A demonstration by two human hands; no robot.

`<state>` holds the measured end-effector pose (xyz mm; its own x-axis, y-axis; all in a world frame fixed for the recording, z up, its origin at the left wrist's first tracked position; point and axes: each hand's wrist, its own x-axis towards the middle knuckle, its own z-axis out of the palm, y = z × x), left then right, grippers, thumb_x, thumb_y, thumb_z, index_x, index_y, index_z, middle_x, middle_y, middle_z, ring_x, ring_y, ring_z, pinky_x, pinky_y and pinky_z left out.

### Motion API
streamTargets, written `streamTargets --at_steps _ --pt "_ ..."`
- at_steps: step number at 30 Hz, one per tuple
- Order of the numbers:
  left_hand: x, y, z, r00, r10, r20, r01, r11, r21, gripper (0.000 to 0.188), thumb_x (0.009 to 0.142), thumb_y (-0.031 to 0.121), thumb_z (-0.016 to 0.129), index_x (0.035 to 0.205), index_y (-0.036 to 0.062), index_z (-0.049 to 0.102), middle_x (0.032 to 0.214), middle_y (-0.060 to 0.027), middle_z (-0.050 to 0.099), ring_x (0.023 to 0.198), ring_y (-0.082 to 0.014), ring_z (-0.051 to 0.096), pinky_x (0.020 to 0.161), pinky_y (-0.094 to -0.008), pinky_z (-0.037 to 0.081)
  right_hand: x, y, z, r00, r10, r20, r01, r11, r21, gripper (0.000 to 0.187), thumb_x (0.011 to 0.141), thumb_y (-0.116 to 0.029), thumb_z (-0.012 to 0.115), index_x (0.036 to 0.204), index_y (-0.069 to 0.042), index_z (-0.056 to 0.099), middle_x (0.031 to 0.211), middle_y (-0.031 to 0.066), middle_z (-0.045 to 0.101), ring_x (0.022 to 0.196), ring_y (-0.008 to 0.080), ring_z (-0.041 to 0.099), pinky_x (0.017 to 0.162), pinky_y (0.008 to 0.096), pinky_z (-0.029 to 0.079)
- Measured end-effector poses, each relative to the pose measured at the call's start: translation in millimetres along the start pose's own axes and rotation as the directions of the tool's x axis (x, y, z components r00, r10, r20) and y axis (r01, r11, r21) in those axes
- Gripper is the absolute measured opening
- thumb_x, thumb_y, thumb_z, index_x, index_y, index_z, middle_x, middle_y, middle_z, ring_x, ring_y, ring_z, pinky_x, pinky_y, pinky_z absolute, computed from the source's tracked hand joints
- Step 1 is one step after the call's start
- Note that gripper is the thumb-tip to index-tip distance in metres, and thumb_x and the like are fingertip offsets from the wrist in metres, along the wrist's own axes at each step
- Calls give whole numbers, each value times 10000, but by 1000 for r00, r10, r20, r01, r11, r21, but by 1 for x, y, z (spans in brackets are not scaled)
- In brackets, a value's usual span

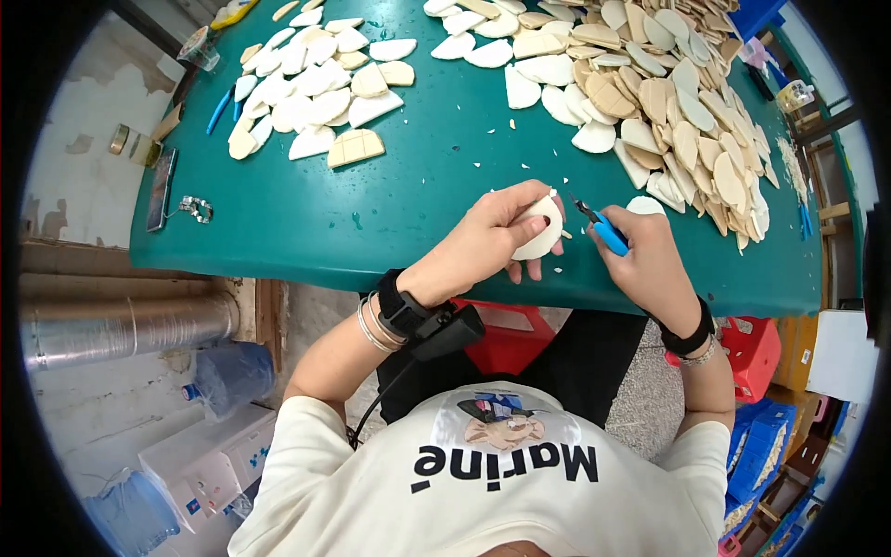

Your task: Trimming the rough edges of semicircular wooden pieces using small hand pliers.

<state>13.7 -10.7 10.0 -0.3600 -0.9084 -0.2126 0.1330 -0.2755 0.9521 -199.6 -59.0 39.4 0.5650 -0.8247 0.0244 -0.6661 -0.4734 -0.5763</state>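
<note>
A pale oval foam piece [540, 228] was gripped by the left hand [487, 237]; blue-handled small cutters [601, 228], clasped in the right hand [650, 265], were best kept close along its edge.

The white oval piece [541, 227] is flat and smooth, held up on its edge over the near side of the green table. The small cutter with the blue handle [605, 232] has a thin dark tip, which points at the piece's right edge.
</note>
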Motion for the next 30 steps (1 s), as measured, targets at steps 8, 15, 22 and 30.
streamTargets --at_steps 8,15,22,30 --pt "1 0 1 1000 1 0 -1 999 32 211 1006 136 444 1204 85 498 929 -52 659 684 -111 625 500 -209 470 -3 1 2 995 -90 -38 85 990 -114 224 755 -50 633 959 41 616 784 199 634 705 360 627 623 437 478" --pt "1 2 4 1000 23 0 -23 991 134 227 1008 130 443 1223 77 490 934 -41 657 688 -90 612 501 -201 477 -2 -5 2 995 -92 -29 88 988 -128 236 755 -37 624 973 50 599 804 195 632 745 354 630 659 431 489" --pt "1 4 6 1000 25 1 -25 989 149 227 1008 127 444 1222 73 495 932 -36 658 681 -87 612 494 -195 477 -3 -8 2 994 -101 -46 92 982 -162 185 769 -41 618 935 39 598 798 208 632 739 370 629 656 443 489" --pt "3 3 7 999 46 -15 -42 980 194 235 1005 118 448 1230 75 498 928 -39 665 681 -86 614 494 -196 475 -4 -8 0 994 -91 -64 76 976 -202 125 767 -50 629 866 24 611 721 200 625 673 389 621 610 457 481"
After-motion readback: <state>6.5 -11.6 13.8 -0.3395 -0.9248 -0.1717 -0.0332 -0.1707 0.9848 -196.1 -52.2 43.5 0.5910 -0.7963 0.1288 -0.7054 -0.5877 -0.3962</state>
